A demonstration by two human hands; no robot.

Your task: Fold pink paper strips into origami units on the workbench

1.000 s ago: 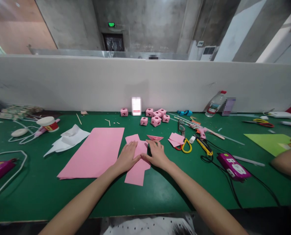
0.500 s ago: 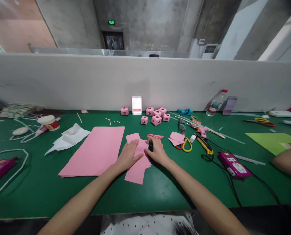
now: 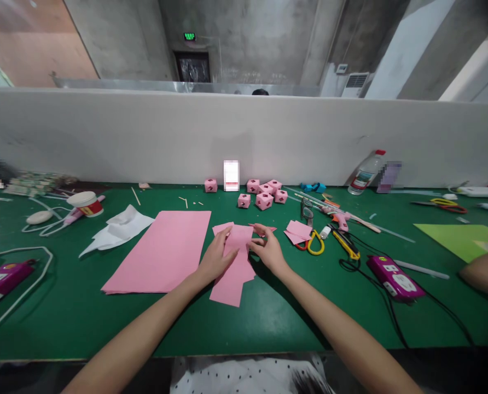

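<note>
A small piece of pink paper is held upright or slightly tilted between my two hands, above other pink paper pieces that overlap on the green table. My left hand grips its left edge, thumb toward the front. On the right edge, my right hand holds with thumb and curled fingers; the exact fingertip contact is partly hidden. Behind my right fingers a folded pink paper strip shows. A stack of large pink sheets lies left of my left hand.
Several folded pink paper cubes sit at the back by a phone. To the right lie small pink squares, yellow-handled scissors, a utility knife, a pink glue gun and a purple power strip. Crumpled white paper lies left.
The small pink paper piece has come up off the others between my hands. My right fingers have shifted to its edge, and the dark gap by my right thumb is gone.
</note>
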